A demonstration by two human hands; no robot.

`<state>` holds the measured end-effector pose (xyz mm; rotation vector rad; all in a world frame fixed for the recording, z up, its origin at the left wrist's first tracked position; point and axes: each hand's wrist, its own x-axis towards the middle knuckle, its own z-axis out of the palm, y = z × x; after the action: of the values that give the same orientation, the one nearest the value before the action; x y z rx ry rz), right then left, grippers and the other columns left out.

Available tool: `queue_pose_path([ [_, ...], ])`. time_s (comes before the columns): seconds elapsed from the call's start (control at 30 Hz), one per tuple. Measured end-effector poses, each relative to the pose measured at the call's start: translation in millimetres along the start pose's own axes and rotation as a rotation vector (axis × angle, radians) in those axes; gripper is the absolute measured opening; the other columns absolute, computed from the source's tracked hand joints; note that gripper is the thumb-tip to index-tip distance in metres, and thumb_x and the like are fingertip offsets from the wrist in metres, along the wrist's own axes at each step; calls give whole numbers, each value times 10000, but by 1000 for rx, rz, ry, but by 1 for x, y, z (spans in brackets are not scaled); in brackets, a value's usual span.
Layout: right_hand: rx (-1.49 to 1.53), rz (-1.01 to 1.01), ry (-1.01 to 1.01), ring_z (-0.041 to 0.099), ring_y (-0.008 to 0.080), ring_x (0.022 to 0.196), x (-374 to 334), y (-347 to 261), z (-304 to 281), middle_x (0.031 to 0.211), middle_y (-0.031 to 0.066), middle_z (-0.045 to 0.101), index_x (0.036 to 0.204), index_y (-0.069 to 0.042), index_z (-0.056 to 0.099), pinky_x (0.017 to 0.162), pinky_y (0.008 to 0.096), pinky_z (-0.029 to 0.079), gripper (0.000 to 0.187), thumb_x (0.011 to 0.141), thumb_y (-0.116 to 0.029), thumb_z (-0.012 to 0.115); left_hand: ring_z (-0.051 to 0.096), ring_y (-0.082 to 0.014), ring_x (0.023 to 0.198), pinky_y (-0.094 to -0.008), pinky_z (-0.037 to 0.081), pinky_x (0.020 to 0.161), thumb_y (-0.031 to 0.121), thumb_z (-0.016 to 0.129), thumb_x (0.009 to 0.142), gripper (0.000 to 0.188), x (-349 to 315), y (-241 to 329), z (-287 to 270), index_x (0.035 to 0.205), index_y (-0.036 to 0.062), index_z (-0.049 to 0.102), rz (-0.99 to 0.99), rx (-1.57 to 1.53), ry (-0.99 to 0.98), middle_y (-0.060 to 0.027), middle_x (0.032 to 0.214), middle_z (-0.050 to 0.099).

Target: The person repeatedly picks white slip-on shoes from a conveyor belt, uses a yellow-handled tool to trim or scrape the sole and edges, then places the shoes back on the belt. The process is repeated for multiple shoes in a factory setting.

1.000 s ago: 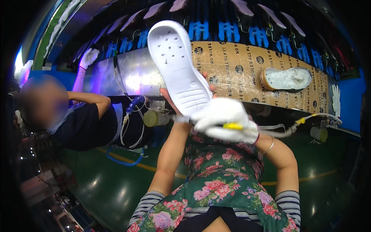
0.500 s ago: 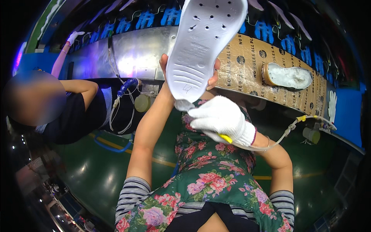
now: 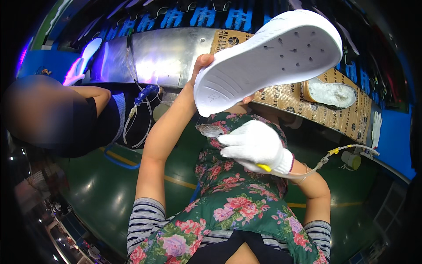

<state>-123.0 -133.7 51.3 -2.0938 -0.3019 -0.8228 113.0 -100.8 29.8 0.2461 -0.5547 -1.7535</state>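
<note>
Tilted in front of me is a white shoe sole point(image 3: 268, 61), with a row of small holes toward its wide end and curved ridges near the heel. My bare left hand point(image 3: 203, 62) grips it from beneath, thumb at the heel-side edge and fingertips showing under the lower rim. Below the heel, my right hand point(image 3: 252, 145) in a white knit glove is closed around a brush point(image 3: 209, 130). Its flat greyish bristles point left, apart from the sole; the glove hides most of the handle. A clear tube point(image 3: 314, 169) with yellow bands runs from that hand to the right.
Brown printed cardboard point(image 3: 281, 102) covers the bench; on it lies a shoe bottom-up point(image 3: 334, 93), whitish with a tan edge. Bare metal bench point(image 3: 171, 53) extends left. A co-worker's gloved hand point(image 3: 74, 75) holds a pale sole point(image 3: 91, 48). Blue holders point(image 3: 239, 18) line the back.
The sole has swung from nearly upright to slanting up and right. The brush has come away from its heel, and my right hand is slightly lower. The co-worker's hand now holds a sole.
</note>
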Motion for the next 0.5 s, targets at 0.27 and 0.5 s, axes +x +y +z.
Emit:
queue_pose_path([
  [0.27,36,36,-12,777,310,919,4,5,-1,1141,149,791,1128,-99,785,778,396,600,384,746,-77,811,658,-379,913,-450,541,749,731,708,791,1124,8,5,11,1587,-9,418,21,54,18,-352,1283,599],
  [0.5,-37,213,115,776,265,951,28,-9,-9,1108,98,811,1023,-108,819,843,371,594,279,771,10,844,591,-341,1048,-422,508,708,909,725,659,1283,8,8,-3,1549,23,465,78,49,7,-256,1299,545],
])
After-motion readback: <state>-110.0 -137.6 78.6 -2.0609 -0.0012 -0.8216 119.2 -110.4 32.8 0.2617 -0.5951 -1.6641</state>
